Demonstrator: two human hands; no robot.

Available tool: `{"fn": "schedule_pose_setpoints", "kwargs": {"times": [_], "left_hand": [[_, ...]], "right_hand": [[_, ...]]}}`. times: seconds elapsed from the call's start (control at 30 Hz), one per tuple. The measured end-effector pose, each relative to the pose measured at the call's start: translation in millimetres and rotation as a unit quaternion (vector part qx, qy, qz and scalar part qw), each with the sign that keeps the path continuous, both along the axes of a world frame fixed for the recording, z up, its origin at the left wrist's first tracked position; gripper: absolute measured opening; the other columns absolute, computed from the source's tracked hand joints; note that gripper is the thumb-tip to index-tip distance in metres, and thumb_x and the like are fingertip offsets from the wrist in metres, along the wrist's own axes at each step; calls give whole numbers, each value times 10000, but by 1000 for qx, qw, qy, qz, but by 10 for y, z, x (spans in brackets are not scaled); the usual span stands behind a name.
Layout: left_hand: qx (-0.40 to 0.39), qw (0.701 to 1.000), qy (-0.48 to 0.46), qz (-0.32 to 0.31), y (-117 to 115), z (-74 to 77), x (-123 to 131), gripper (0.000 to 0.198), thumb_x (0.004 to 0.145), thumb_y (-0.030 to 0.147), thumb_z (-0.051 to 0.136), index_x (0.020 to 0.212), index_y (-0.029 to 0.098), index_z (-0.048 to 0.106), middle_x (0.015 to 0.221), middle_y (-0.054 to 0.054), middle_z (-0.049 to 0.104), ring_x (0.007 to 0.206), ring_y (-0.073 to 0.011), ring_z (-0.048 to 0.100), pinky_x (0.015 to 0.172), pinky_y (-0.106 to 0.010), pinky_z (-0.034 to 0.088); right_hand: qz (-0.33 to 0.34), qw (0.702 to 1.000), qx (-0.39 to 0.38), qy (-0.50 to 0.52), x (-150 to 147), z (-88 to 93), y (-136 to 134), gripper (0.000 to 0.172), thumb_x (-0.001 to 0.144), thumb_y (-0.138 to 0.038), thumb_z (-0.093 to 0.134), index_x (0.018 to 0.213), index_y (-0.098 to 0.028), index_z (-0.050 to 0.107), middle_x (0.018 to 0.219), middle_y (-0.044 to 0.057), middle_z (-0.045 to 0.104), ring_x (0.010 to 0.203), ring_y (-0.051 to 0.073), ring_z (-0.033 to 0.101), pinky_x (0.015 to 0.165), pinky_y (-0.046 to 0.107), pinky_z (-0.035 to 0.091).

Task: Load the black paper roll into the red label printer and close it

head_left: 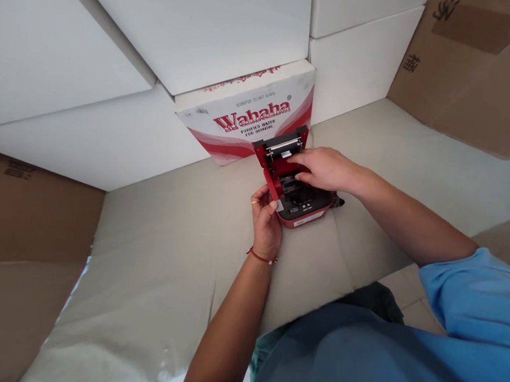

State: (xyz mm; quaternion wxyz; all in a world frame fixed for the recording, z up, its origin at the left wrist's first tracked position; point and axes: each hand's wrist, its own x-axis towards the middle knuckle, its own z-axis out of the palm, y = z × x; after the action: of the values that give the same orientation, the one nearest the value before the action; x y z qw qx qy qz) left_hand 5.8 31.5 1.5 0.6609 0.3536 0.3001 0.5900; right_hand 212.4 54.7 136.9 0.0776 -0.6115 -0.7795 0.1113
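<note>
A red and black label printer [305, 206] rests on the cloth-covered table with its lid [280, 139] tipped up and back. My left hand [266, 226] is closed on the printer's left side, thumb at the front left corner by a grey patch and fingers along the outer wall. My right hand [329, 169] reaches into the opening from the right. Its forefinger is stretched toward a small pale piece [286, 154] under the lid's roller; whether it touches is hard to tell. The thumb sits lower, apart from the forefinger. The fingers partly hide the printer's inside.
Behind the printer stands a white and red Wahaha water carton [255, 114], close to the raised lid. White boxes [229, 32] form a wall at the back. Brown cardboard boxes flank the table, one at left [34, 225] and one at right [467, 77]. A small dark object [337, 201] lies by the printer's right side.
</note>
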Motion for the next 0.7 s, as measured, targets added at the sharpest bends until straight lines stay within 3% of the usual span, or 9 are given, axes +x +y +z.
{"fn": "schedule_pose_setpoints", "kwargs": {"times": [0.13, 0.27, 0.43, 0.57, 0.7], "left_hand": [[6, 1000, 2, 2, -7, 4, 6, 587, 777, 527, 981, 1232, 287, 699, 1364, -60, 724, 1363, -296, 665, 1226, -471, 496], [-9, 1000, 5, 11, -19, 39, 22, 573, 765, 509, 965, 1219, 284, 698, 1335, -49, 719, 1322, -283, 666, 1202, -451, 510], [-5, 998, 46, 36, -129, 163, 64, 632, 783, 528, 929, 1318, 297, 684, 1484, -64, 683, 1461, -313, 622, 1261, -458, 491], [-7, 995, 96, 39, -257, 278, 109, 761, 798, 560, 937, 1449, 329, 618, 1690, -68, 583, 1623, -338, 525, 1353, -474, 432], [-45, 988, 144, 19, -310, 371, 138, 802, 819, 492, 933, 1506, 303, 563, 1662, -95, 631, 1575, -333, 585, 1370, -505, 430]], "right_hand": [[94, 984, 76, 131, 113, -14, -304, 360, 1116, -292, 605, 1389, -221, 828, 1367, 104, 867, 1228, 278, 808, 1089, 415, 606], [202, 951, 126, 196, 228, -198, -705, 295, 1153, -311, 624, 1280, -235, 879, 1364, 96, 876, 1280, 263, 806, 1140, 456, 646], [211, 937, 182, 213, 311, -449, -933, 336, 1140, -243, 663, 1438, -247, 818, 1530, 115, 803, 1450, 261, 754, 1285, 519, 594], [211, 935, 201, 205, 336, -515, -950, 310, 1155, -242, 643, 1409, -256, 820, 1465, 87, 841, 1459, 240, 753, 1331, 503, 548], [198, 936, 212, 198, 366, -563, -996, 323, 1155, -265, 656, 1449, -273, 791, 1453, 74, 848, 1468, 228, 745, 1369, 507, 486]]}}
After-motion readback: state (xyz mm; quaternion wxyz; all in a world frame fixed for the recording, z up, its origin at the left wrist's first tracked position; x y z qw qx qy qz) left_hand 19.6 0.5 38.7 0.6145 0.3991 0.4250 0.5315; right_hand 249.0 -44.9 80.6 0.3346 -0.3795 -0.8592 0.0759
